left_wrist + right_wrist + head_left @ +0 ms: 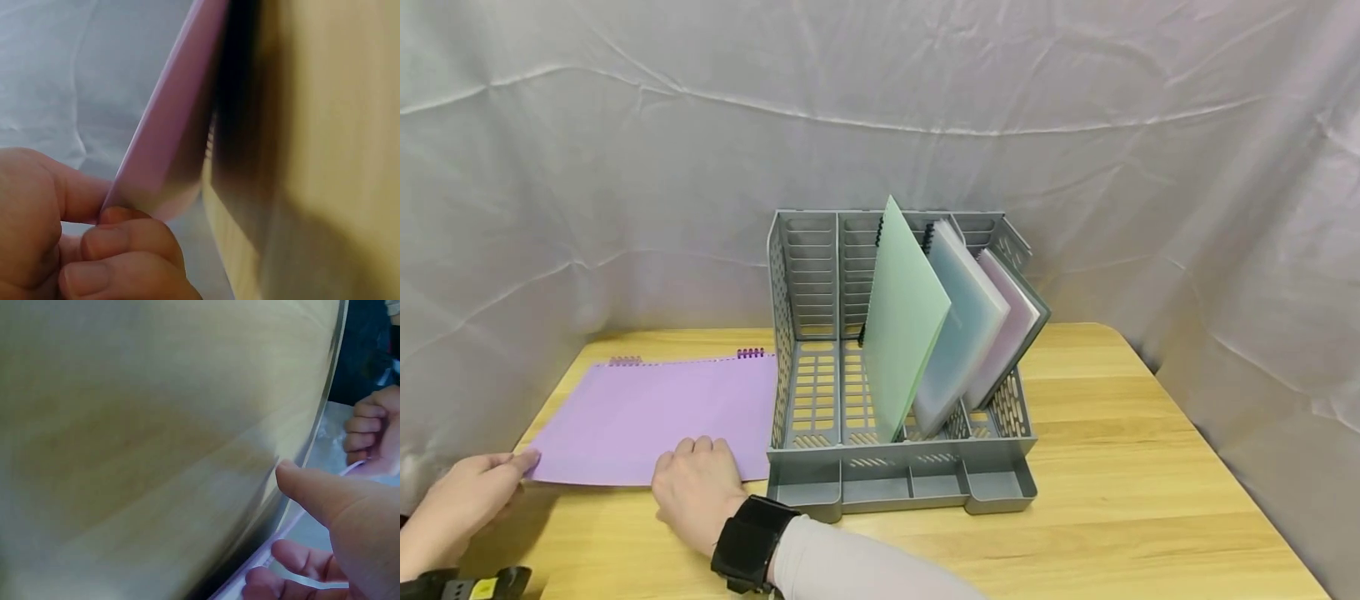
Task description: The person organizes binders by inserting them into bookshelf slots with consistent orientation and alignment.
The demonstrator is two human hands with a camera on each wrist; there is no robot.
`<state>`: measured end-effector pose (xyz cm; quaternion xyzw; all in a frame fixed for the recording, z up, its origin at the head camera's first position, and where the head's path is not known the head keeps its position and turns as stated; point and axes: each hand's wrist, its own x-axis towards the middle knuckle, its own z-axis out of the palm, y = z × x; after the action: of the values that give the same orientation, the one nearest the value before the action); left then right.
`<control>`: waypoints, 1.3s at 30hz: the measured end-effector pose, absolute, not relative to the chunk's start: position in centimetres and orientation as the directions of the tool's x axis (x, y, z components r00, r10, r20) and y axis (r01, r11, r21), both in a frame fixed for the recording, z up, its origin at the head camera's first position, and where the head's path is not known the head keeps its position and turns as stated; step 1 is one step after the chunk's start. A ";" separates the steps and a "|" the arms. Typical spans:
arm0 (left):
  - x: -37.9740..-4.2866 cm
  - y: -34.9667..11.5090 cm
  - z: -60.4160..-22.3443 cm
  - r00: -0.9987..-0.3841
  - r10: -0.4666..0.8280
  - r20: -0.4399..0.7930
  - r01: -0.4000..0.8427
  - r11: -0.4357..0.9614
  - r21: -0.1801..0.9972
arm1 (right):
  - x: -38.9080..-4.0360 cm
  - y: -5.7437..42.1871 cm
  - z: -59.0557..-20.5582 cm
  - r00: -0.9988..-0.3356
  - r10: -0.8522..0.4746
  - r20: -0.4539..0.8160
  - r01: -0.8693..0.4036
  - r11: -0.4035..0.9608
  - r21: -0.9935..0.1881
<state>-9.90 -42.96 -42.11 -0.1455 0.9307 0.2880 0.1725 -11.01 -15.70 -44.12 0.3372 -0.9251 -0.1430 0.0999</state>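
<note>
A purple spiral-bound notebook [647, 417] lies at the left of the table, purple binding rings along its far edge. My left hand [475, 496] pinches its near left corner between thumb and fingers. The left wrist view shows this notebook [172, 119] tilted, its near edge raised from the wood. On the near edge of the cover rests my right hand [698, 492], fingers bent over the top. From the right wrist view, the right thumb [312, 490] stands apart from the fingertips [290, 553] by the notebook's edge.
Right of the notebook stands a grey desk file rack [816, 446] with upright dividers and small front trays. A green notebook [904, 321], a clear-covered blue one [958, 325] and a pink one [1003, 333] lean inside it, beside a dark cover [1033, 321]. Grey cloth [880, 100] hangs behind.
</note>
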 end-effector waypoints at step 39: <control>-8.8 -39.9 -38.6 -0.959 -0.270 -0.083 -0.228 0.564 0.793 | -11.0 -15.3 -43.4 -0.593 -0.750 0.294 -0.594 0.653 0.469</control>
<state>-8.78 -39.86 -38.63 -0.1408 0.8841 0.4449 -0.0240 -10.98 -15.27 -43.44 0.3831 -0.8773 -0.1632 0.2385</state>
